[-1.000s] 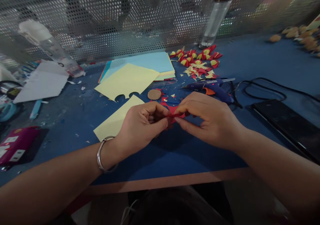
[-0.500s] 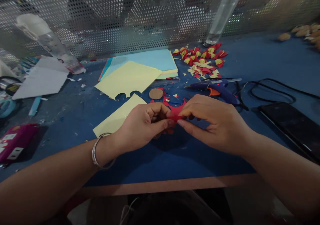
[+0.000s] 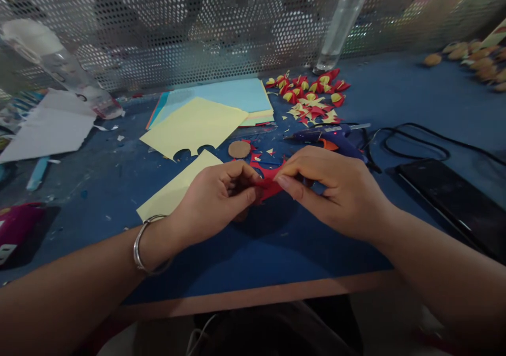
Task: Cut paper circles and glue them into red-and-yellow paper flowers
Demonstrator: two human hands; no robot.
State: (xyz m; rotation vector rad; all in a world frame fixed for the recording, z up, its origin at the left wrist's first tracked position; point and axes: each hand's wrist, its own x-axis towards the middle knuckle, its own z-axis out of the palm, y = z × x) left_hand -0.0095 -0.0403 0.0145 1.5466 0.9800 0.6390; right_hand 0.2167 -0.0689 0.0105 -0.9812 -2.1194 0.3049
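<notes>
The left bare hand (image 3: 209, 198), wearing a thin silver metal bangle (image 3: 136, 250), is pinching a small red paper piece (image 3: 271, 187) between its fingers, and the right bare hand (image 3: 334, 190) is gripping the opposite side. Beyond them, a flat round tan disc (image 3: 239, 149) is lying on the blue surface (image 3: 300, 256). A pale yellow notched paper sheet (image 3: 193, 124) is overlapping a light-blue-topped paper stack (image 3: 225, 93). Small red-and-yellow paper shapes (image 3: 308, 87) are sitting in a cluster near a tall clear bottle (image 3: 336, 34). A dark blue glue gun with an orange trigger (image 3: 348, 144) is lying behind the right hand, and a black rectangular phone (image 3: 446, 198) is resting farther right.
</notes>
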